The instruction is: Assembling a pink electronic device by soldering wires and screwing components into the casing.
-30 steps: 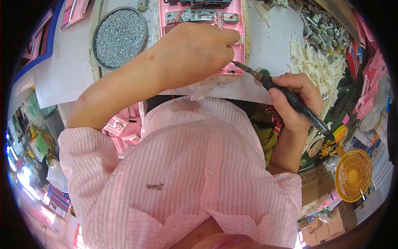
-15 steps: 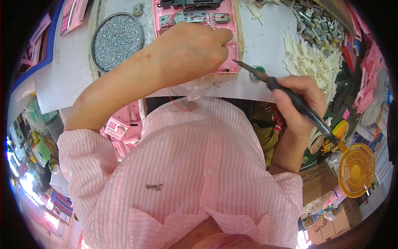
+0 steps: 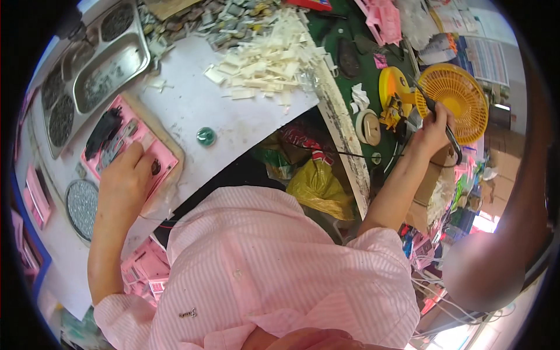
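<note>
My left hand (image 3: pixel 123 178) rests over an open pink plastic casing (image 3: pixel 167 156) lying at an angle on the table. Its fingers are bent and pressed together inside the casing; what they pinch is hidden. A black part (image 3: pixel 105 131) and small metal parts fill the casing's far side. Out to the right, my right hand (image 3: pixel 434 137) is closed round the black handle of a soldering iron (image 3: pixel 451 140). The iron is raised beside a yellow fan (image 3: pixel 458 96), its thin end pointing up and left. A small round green container (image 3: pixel 206 137) stands right of the casing.
Loose white plastic pieces (image 3: pixel 262 64) and grey metal parts (image 3: pixel 219 26) are heaped at the back. A compartmented metal tray (image 3: pixel 144 55) is far left. Small silver screws (image 3: pixel 83 207) fill a round bowl near my left arm. A dark cable (image 3: pixel 350 154) crosses the table edge.
My view has swung to the right. My right hand has carried the soldering iron away from the casing, out beside the yellow fan. My left hand stays at the casing.
</note>
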Demonstrator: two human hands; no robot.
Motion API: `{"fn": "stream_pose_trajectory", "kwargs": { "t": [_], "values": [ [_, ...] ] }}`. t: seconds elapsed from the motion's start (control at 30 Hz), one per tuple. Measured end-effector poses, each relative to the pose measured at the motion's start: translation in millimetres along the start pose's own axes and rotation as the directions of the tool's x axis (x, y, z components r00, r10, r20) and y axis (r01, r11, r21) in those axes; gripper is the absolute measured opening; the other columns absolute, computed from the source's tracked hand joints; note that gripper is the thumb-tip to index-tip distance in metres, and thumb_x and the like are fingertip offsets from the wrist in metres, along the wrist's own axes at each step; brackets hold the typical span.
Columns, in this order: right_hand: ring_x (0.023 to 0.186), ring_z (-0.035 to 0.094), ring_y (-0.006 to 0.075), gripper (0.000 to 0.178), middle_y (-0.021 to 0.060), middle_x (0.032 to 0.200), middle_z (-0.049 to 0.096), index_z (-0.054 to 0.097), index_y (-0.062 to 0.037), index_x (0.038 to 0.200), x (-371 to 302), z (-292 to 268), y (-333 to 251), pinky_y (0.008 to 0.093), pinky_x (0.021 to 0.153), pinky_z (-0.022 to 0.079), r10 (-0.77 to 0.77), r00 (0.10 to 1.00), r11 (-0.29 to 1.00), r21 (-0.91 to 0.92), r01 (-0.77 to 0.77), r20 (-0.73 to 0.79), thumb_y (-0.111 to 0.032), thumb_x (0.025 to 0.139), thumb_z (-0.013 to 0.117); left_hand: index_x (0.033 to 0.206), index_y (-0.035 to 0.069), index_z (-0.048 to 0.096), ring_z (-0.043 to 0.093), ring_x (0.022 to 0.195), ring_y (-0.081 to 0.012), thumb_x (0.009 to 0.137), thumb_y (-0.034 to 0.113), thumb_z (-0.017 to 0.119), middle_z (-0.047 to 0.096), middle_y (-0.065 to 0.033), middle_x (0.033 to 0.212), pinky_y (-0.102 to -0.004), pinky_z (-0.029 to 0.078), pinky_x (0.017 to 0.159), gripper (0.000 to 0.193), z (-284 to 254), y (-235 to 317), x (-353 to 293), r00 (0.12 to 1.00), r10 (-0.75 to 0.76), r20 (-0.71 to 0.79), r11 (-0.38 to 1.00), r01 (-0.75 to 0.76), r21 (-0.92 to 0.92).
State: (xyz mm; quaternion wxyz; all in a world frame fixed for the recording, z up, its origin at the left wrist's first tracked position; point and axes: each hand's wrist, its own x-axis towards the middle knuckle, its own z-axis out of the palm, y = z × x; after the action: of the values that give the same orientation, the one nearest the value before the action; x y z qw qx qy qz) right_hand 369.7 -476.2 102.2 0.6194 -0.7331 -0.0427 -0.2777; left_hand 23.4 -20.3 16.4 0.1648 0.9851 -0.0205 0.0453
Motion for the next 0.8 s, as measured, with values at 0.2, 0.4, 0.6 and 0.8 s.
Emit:
{"fn": "stream_pose_trajectory", "kwargs": {
  "t": [0.2, 0.4, 0.6, 0.8],
  "values": [
    [0.059, 0.046, 0.0051, 0.006, -0.0014, 0.070, 0.059, 0.069, -0.0040, 0.088, 9.8, 41.9, 31.3, 0.0205, 0.049, 0.030, 0.059, 0.987, 0.998, -0.031, -0.055, 0.147, -0.007, 0.085, 0.073, 0.094, 0.001, 0.064, 0.063, 0.081, -0.0289, 0.073, 0.001, 0.069, 0.055, -0.0111, 0.091, -0.0406, 0.053, 0.069, 0.021, -6.5, 6.4, 2.8, 0.999, -0.014, 0.048, 1.000, 0.013, 0.024],
    [0.057, 0.048, 0.0084, 0.027, 0.0032, 0.073, 0.061, 0.067, -0.0043, 0.108, -12.4, 80.0, 55.8, 0.0208, 0.046, 0.034, 0.540, 0.776, 0.790, 0.123, -0.601, 0.325, -0.025, 0.092, 0.073, 0.097, 0.002, 0.064, 0.062, 0.080, -0.0339, 0.082, 0.001, 0.067, 0.057, -0.0127, 0.090, -0.0420, 0.051, 0.069, 0.015, -9.8, 20.3, -1.5, 0.964, -0.228, -0.134, 0.959, 0.198, -0.204],
    [0.053, 0.042, 0.0089, 0.039, 0.0036, 0.072, 0.054, 0.054, -0.0011, 0.128, -140.1, 97.0, 24.7, 0.0223, 0.044, 0.032, 0.484, 0.441, 0.492, 0.181, -0.852, 0.756, -0.029, 0.101, 0.059, 0.090, 0.003, 0.064, 0.062, 0.079, -0.0333, 0.085, 0.007, 0.069, 0.061, -0.0133, 0.086, -0.0410, 0.050, 0.070, 0.008, 7.0, 18.5, -12.8, 0.907, -0.360, -0.219, 0.910, 0.290, -0.296],
    [0.085, 0.059, 0.0243, 0.022, 0.0065, 0.090, 0.066, 0.073, -0.0047, 0.097, -259.6, 178.0, -53.7, 0.0357, 0.073, 0.050, -0.462, 0.141, 0.861, 0.404, 0.310, 0.876, -0.014, 0.078, 0.077, 0.116, 0.006, 0.063, 0.065, 0.082, -0.0314, 0.083, 0.005, 0.069, 0.067, -0.0108, 0.095, -0.0411, 0.053, 0.071, 0.034, 16.2, 32.9, -36.3, 0.824, -0.461, -0.330, 0.845, 0.295, -0.446]
  ]
}}
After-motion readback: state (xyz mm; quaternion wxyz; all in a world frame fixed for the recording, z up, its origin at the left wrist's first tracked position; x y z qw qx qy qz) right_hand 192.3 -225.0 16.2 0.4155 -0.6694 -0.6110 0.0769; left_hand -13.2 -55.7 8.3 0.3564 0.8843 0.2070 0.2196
